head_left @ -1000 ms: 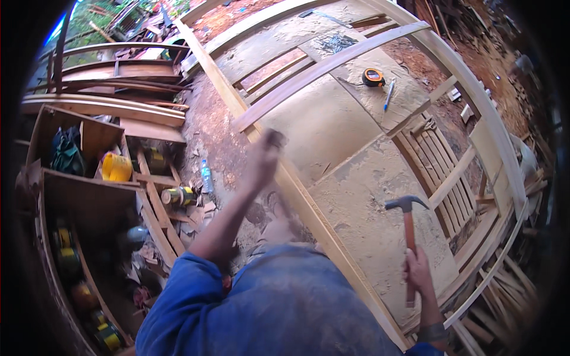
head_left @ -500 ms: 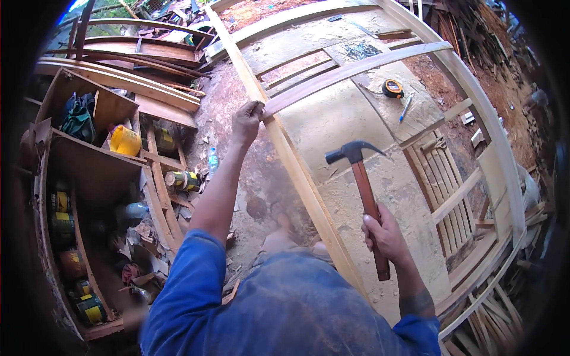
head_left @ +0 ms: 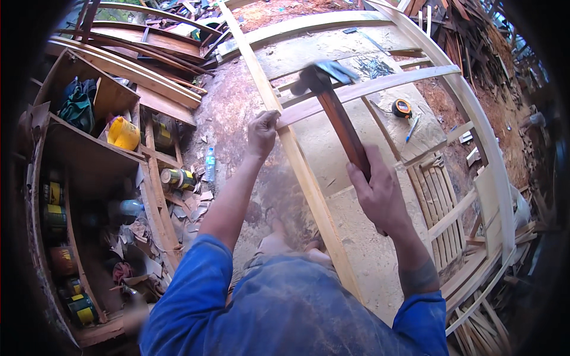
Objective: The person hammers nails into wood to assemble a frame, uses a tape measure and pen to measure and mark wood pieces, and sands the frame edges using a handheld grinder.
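Observation:
My right hand (head_left: 380, 193) is wrapped around the wooden handle of a claw hammer (head_left: 341, 121). The hammer is raised over the frame, its dark head slightly blurred. My left hand (head_left: 262, 133) is closed at the joint where a pale crosspiece (head_left: 368, 89) meets a long wooden rail (head_left: 306, 175). Its fingertips are pinched together there, and whatever sits between them is too small to make out. Crosspiece and rail belong to a large wooden frame with a curved outer edge (head_left: 490, 136).
Inside the frame lie boards with a tape measure (head_left: 402, 108), a blue pen (head_left: 412, 129) and a pile of nails (head_left: 375, 67). To the left stands an open wooden cabinet (head_left: 89, 148) with cans and a yellow container (head_left: 123, 133). Near it is a plastic bottle (head_left: 210, 165). Scrap wood lies at the right.
The hammer has swung up and away from me, toward the joint and closer to the head camera. My left hand stays pinched at the joint. The view has shifted slightly.

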The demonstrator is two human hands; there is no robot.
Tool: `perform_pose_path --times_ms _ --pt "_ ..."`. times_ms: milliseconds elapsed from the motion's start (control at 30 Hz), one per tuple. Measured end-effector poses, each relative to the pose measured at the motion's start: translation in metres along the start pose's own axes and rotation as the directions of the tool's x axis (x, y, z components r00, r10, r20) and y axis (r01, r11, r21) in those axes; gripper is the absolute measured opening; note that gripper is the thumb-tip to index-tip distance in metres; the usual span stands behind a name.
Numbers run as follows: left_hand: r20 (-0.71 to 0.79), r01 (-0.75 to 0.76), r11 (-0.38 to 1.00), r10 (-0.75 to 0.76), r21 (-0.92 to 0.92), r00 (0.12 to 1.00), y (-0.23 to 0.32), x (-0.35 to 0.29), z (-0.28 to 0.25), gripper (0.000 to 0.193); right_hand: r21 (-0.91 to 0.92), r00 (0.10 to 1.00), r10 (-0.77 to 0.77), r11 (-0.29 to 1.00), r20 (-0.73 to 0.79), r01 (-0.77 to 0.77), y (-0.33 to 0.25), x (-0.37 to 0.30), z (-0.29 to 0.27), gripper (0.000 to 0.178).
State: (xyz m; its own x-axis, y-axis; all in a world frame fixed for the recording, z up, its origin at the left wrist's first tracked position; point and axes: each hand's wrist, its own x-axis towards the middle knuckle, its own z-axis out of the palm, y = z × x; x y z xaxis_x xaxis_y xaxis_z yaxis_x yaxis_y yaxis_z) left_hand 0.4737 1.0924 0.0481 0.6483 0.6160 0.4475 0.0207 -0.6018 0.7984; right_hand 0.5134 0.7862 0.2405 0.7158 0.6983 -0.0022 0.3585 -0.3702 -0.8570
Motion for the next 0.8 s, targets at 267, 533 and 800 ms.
perform_pose_path --times_ms 267,533,800 --pt "-0.007 -0.016 1.0 0.016 -0.001 1.0 0.01 0.0 0.001 0.022 -0.277 0.989 -0.133 0.95 0.067 0.146 0.015 0.059 0.053 0.021" --pt "-0.036 -0.061 0.998 0.062 0.031 0.997 0.0 -0.005 -0.004 0.015 -0.157 0.964 -0.251 0.959 -0.088 0.236 -0.028 0.059 0.042 0.022" --pt "-0.003 -0.085 0.994 0.085 0.072 0.996 0.001 -0.005 0.001 0.018 -0.404 0.994 0.031 0.915 0.104 0.014 0.024 0.067 0.054 0.024"
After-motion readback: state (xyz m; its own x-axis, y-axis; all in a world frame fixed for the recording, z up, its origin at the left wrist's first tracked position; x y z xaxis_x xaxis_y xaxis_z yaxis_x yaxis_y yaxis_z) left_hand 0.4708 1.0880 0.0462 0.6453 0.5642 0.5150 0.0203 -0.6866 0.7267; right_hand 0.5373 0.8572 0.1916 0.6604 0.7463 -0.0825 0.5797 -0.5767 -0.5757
